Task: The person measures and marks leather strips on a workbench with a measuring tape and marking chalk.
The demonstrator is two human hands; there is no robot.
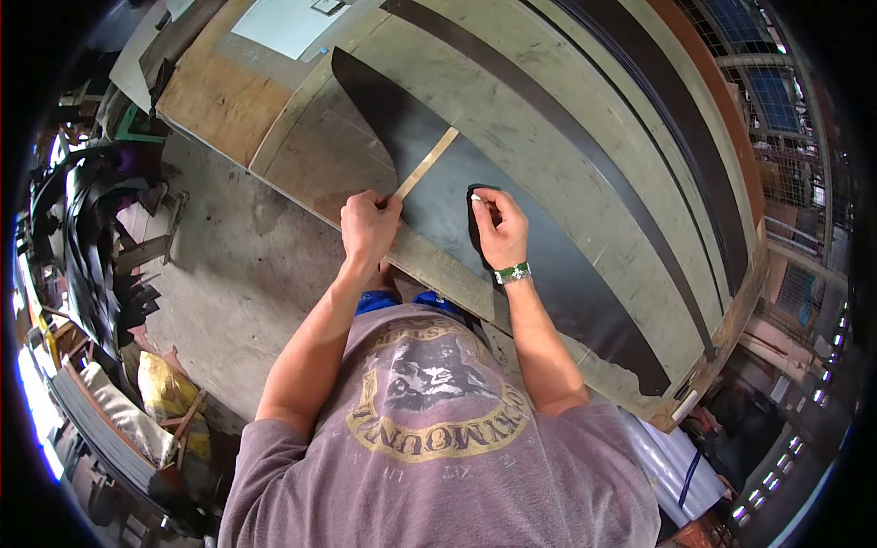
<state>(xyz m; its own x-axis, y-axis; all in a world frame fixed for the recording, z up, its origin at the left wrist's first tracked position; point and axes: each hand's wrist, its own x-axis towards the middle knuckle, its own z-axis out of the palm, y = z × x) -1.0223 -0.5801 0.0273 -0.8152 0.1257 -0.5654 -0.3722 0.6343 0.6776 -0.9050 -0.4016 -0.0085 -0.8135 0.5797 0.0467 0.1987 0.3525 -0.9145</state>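
Note:
A black sheet with a curved outline [548, 247] lies flat across the worktable [557, 110]. My left hand [370, 224] pinches the near end of a thin, yellowish ruler-like strip [427, 164], which lies over the sheet and points away from me. My right hand [498, 224], with a green patterned band on the wrist, is closed in a pinch on a small white piece that looks like chalk [475, 197]. That hand is over the sheet, to the right of the strip, and casts a dark shadow there.
Long dark strips [548, 119] run along the table's far side. A white sheet [283, 23] lies on the wooden board [215, 87] at the upper left. Black scraps [91, 237] hang at the left, beyond the concrete floor [219, 274]. Clear plastic rolls [671, 466] stand at lower right.

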